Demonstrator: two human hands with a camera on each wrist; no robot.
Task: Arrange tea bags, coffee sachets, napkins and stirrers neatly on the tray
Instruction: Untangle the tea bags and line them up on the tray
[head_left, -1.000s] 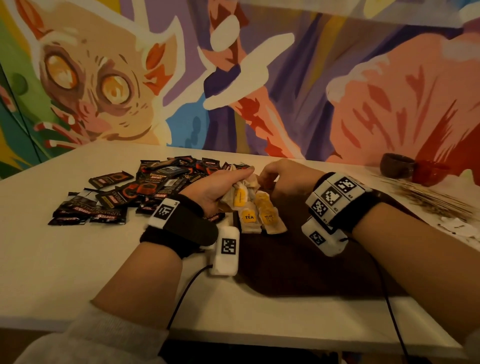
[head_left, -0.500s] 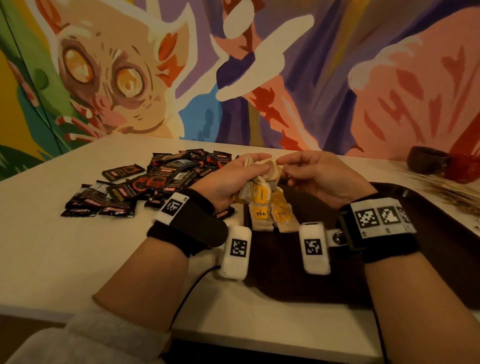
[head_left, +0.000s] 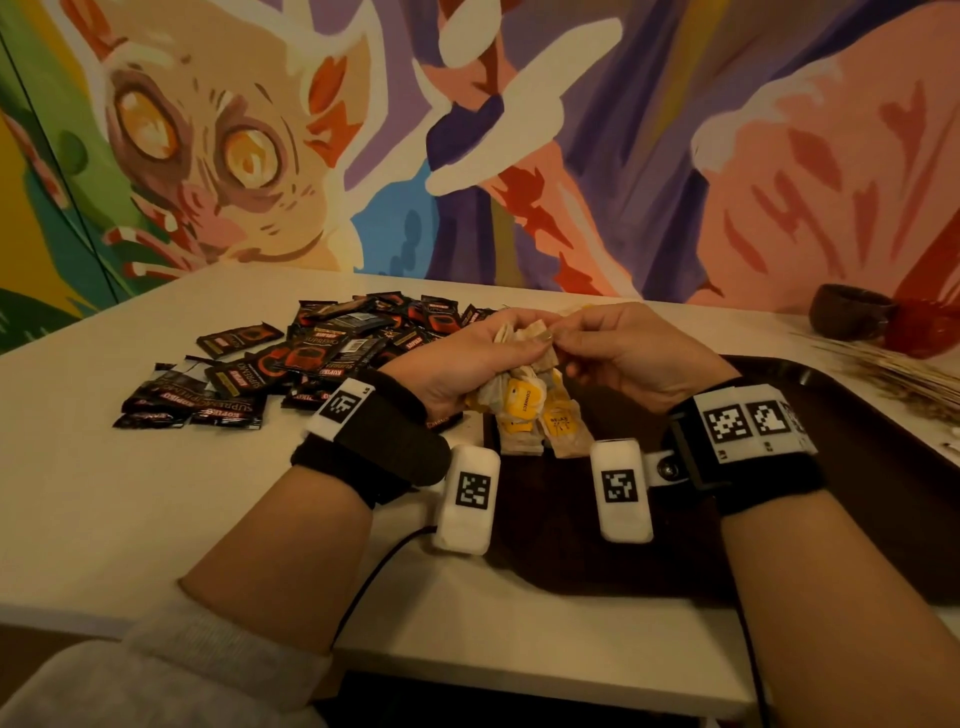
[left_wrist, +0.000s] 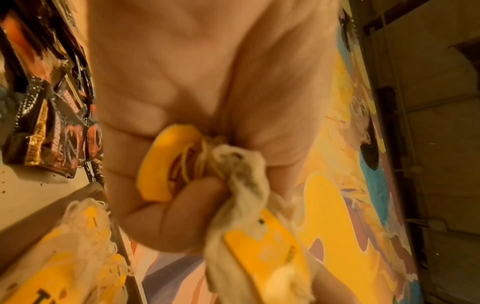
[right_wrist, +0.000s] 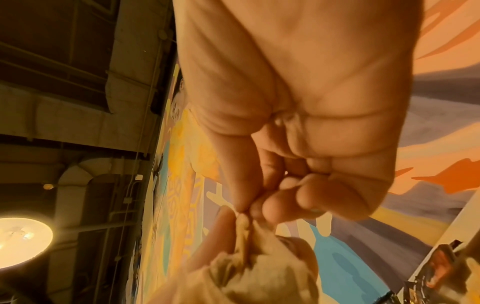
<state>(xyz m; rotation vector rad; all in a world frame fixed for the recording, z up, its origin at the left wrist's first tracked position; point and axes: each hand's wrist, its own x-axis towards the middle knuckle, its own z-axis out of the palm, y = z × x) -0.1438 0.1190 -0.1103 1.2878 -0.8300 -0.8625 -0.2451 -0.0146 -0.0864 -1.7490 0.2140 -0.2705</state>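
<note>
My left hand (head_left: 483, 353) grips a bunch of cream tea bags with yellow tags (head_left: 522, 400) above the left end of the dark brown tray (head_left: 857, 467). In the left wrist view my curled fingers (left_wrist: 166, 207) close round the tea bags (left_wrist: 241, 179). My right hand (head_left: 613, 348) pinches the top corner of one tea bag (right_wrist: 244, 228) from that bunch between thumb and forefinger. Two more tea bags (head_left: 558, 431) lie on the tray just below the hands. A heap of black coffee sachets (head_left: 291, 364) lies on the white table to the left.
A bundle of thin wooden stirrers (head_left: 893, 374) lies at the tray's far right edge. Behind it stand a dark cup (head_left: 847, 312) and a red cup (head_left: 924, 327). A painted mural wall rises behind the table (head_left: 104, 493). White paper pieces (head_left: 953, 441) lie at the right edge.
Both hands rose a little off the tray with the bunch. My right hand turned palm-inward and took hold of the top of one tea bag.
</note>
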